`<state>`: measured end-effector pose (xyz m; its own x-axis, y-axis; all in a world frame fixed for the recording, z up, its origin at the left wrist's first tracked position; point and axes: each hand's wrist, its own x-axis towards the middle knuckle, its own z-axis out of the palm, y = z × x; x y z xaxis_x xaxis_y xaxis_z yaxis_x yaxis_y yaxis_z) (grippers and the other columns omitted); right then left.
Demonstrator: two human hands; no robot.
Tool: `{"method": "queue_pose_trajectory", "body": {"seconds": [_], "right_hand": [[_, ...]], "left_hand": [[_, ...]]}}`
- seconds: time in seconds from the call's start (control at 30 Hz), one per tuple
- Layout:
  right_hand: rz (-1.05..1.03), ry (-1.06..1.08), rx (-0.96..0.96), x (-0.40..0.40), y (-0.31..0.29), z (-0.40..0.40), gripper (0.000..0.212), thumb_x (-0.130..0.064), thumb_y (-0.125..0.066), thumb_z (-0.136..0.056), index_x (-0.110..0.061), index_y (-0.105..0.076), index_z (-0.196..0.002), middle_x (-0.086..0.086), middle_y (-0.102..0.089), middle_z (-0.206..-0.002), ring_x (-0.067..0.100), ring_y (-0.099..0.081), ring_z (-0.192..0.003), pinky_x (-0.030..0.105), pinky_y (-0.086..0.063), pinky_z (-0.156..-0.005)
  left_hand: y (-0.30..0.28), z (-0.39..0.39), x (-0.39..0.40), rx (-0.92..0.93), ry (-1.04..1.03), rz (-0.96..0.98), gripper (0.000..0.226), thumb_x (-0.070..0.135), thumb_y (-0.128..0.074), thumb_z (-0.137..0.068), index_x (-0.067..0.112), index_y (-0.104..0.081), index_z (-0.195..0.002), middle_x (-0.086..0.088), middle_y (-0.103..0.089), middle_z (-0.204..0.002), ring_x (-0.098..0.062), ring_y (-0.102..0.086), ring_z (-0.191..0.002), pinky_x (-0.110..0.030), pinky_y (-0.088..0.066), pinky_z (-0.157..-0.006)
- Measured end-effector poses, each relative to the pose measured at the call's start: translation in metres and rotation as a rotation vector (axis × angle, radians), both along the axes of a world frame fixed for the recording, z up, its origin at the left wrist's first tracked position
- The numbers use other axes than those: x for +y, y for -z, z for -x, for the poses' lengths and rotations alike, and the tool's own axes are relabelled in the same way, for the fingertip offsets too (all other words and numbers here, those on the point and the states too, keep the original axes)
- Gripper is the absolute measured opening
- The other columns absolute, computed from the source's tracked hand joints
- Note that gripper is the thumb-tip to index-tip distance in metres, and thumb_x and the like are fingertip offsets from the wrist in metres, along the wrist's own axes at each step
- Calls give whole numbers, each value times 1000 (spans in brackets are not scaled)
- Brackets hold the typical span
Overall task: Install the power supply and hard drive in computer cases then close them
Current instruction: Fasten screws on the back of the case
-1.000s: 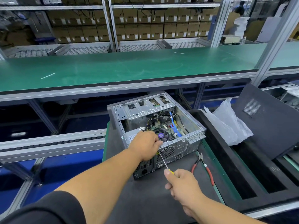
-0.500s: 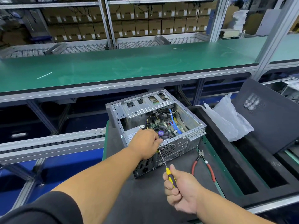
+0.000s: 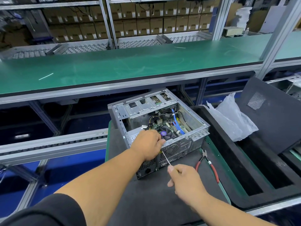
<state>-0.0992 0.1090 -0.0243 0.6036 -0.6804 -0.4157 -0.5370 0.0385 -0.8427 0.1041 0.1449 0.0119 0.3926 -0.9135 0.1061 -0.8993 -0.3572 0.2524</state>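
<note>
An open silver computer case [image 3: 197, 128] lies on a dark mat, motherboard, fan and blue cables showing inside. A grey power supply [image 3: 134, 136] sits in its near left corner, mostly hidden by my left hand [image 3: 147, 144]. That hand's fingers curl over the case's rear top edge, right by the tip of the screwdriver [image 3: 165, 158]. My right hand [image 3: 185, 181] grips the handle, which it hides; only the thin shaft shows, slanting up to the case's rear face. No hard drive is in view.
Red-handled pliers [image 3: 210, 165] lie just right of the case. A black foam tray [image 3: 244, 168] holds a crumpled plastic bag [image 3: 231, 118] and a dark side panel [image 3: 273, 115] leaning at the right. A green bench [image 3: 130, 66] runs behind; a roller conveyor [image 3: 48, 144] runs at the left.
My right hand has turned on the screwdriver: half a second ago the yellow handle showed in a fist, now the hand covers it. The left hand stays on the case.
</note>
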Motion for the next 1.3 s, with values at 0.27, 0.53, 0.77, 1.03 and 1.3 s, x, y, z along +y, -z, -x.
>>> {"method": "queue_pose_trajectory", "body": {"seconds": [0.27,0.53,0.77,1.03,1.3], "right_hand": [[-171,-30,10,-3,0,-2,35,-41,-42,-109,-22,-71,-104,2,-72,-68,15,-51,-47,25,-41,-49],[-794,143,-132,-8,-11,-5,44,-49,-48,-106,-11,-70,-103,3,-52,-60,12,-30,-42,19,-23,-41],[-564,75,-191,-8,-5,-5,23,-27,-64,-98,-8,-74,-90,2,-52,-62,13,-34,-44,24,-29,-40],[5,-36,2,-9,0,-4,32,-41,-39,-107,-34,-71,-106,-5,-72,-66,8,-53,-48,25,-44,-55],[-159,20,-96,-4,-3,-2,24,-36,-72,-89,-15,-65,-97,2,-60,-64,18,-45,-43,22,-31,-42]], "left_hand": [[0,0,0,-7,6,-11,46,39,-47,-103,28,-38,-59,11,-41,-69,-21,-44,-70,-34,-28,-70],[-2,0,0,-7,9,-20,44,39,-47,-103,28,-38,-61,7,-46,-73,-21,-45,-72,-34,-29,-71],[-4,2,0,1,4,-20,42,39,-48,-103,25,-43,-64,4,-50,-76,-21,-46,-73,-35,-31,-72],[-2,1,-1,3,4,-19,46,38,-48,-103,27,-39,-60,9,-44,-71,-20,-46,-72,-34,-30,-72],[-1,1,-1,12,1,-26,39,38,-47,-103,25,-51,-67,6,-49,-76,-21,-49,-75,-34,-31,-73]]}}
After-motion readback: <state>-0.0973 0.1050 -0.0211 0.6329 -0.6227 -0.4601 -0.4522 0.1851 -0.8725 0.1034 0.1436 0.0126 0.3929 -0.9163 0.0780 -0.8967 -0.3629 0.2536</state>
